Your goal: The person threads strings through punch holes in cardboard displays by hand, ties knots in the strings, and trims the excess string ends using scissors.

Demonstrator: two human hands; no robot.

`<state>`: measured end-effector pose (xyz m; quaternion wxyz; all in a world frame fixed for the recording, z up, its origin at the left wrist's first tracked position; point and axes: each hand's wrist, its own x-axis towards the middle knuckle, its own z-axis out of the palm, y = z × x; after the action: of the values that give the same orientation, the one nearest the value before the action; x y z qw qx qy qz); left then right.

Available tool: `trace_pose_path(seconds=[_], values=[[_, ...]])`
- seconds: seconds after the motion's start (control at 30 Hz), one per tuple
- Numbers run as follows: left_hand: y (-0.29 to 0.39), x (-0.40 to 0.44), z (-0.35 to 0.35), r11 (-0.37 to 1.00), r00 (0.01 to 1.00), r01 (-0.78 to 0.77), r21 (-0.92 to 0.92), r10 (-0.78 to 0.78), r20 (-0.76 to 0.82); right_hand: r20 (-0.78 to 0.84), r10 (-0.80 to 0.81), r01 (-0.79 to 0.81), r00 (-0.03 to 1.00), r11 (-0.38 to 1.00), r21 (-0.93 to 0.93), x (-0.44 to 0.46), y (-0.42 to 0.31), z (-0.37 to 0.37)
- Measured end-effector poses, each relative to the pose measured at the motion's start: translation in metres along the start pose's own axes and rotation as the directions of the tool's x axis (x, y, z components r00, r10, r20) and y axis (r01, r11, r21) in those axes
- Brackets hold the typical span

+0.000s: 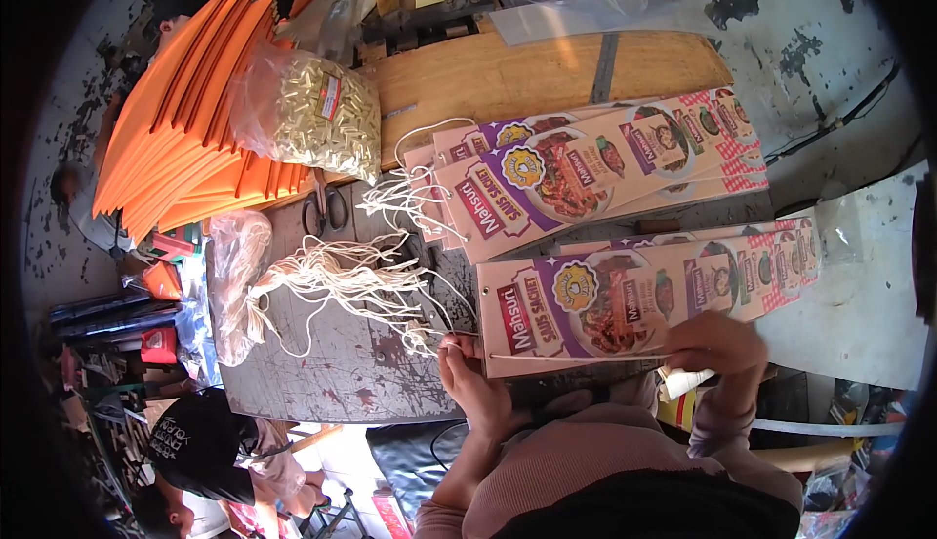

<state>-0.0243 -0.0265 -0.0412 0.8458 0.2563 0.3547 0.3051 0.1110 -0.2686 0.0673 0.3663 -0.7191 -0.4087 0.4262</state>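
Note:
A stack of printed cardboard hang cards [625, 295] marked "Mahsuri" lies in front of me, with eyelets at its left end. At its lower left corner my left hand [473, 380] is closed in a pinch on white cord. A straight length of white cord [576, 357] runs along the card's near edge toward my right hand [717, 341], which is closed on it over the right part of the card. My right fingertips are partly blurred. Left of the cards lies a loose bundle of white cords [337, 280]. A second stack of cards [586, 173] with cords at its eyelets lies behind.
Black-handled scissors [324, 209] lie beside a clear bag of small gold-coloured metal pieces [327, 115]. Folded orange sheets [190, 119] are piled at the back left. A wooden board [488, 71] spans the table's far side. Another person [200, 441] is at the lower left.

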Motion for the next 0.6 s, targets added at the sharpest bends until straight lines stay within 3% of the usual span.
trace_pose_path(seconds=[0.07, 0.13, 0.17, 0.2, 0.27, 0.3, 0.33, 0.4, 0.43, 0.47, 0.53, 0.6], values=[[0.002, -0.002, 0.009, 1.0, 1.0, -0.005, -0.006, 0.005, -0.029, -0.36, -0.225, 0.301, 0.905, 0.938, 0.17, -0.058, 0.052, -0.005], [0.003, -0.004, 0.011, 0.998, 0.994, 0.058, 0.006, -0.058, 0.089, -0.714, -0.431, 0.715, 0.552, 0.685, 0.14, -0.058, 0.056, -0.013], [0.002, -0.005, 0.013, 0.998, 0.994, 0.056, 0.004, -0.057, 0.089, -0.916, -0.113, 0.773, 0.384, 0.582, 0.252, -0.066, 0.049, -0.011], [0.001, -0.007, 0.016, 0.997, 0.991, 0.06, 0.037, -0.064, 0.117, -0.945, 0.257, 0.844, 0.205, 0.443, 0.304, -0.066, 0.024, -0.011], [-0.003, -0.009, 0.019, 0.996, 0.987, 0.062, 0.07, -0.072, 0.143, -0.889, -0.056, 0.875, 0.454, 0.219, 0.432, -0.082, 0.027, -0.039], [-0.005, -0.009, 0.02, 0.994, 0.986, 0.086, 0.074, -0.096, 0.135, -0.926, 0.164, 0.928, 0.34, 0.1, 0.358, -0.085, 0.015, -0.041], [-0.006, -0.009, 0.021, 0.991, 0.984, 0.111, 0.077, -0.12, 0.129, -0.926, 0.164, 0.929, 0.339, 0.1, 0.358, -0.091, 0.019, -0.044], [-0.007, -0.008, 0.021, 0.987, 0.984, 0.135, 0.087, -0.143, 0.106, -0.957, 0.184, 0.972, 0.222, -0.115, 0.203, -0.104, 0.027, -0.053], [-0.006, -0.008, 0.02, 0.982, 0.978, 0.166, 0.089, -0.175, 0.109, -0.953, 0.226, 0.973, 0.203, -0.155, 0.17, -0.108, 0.023, -0.054], [-0.006, -0.008, 0.02, 0.976, 0.972, 0.197, 0.091, -0.206, 0.111, -0.952, 0.226, 0.973, 0.204, -0.156, 0.171, -0.108, 0.023, -0.055], [-0.008, -0.008, 0.019, 0.97, 0.97, 0.226, 0.092, -0.233, 0.073, -0.953, 0.103, 0.858, 0.285, -0.47, 0.207, -0.108, 0.025, -0.059], [-0.008, -0.008, 0.02, 0.962, 0.965, 0.256, 0.092, -0.26, 0.037, -0.946, 0.194, 0.893, 0.259, -0.42, 0.158, -0.118, 0.034, -0.068]])
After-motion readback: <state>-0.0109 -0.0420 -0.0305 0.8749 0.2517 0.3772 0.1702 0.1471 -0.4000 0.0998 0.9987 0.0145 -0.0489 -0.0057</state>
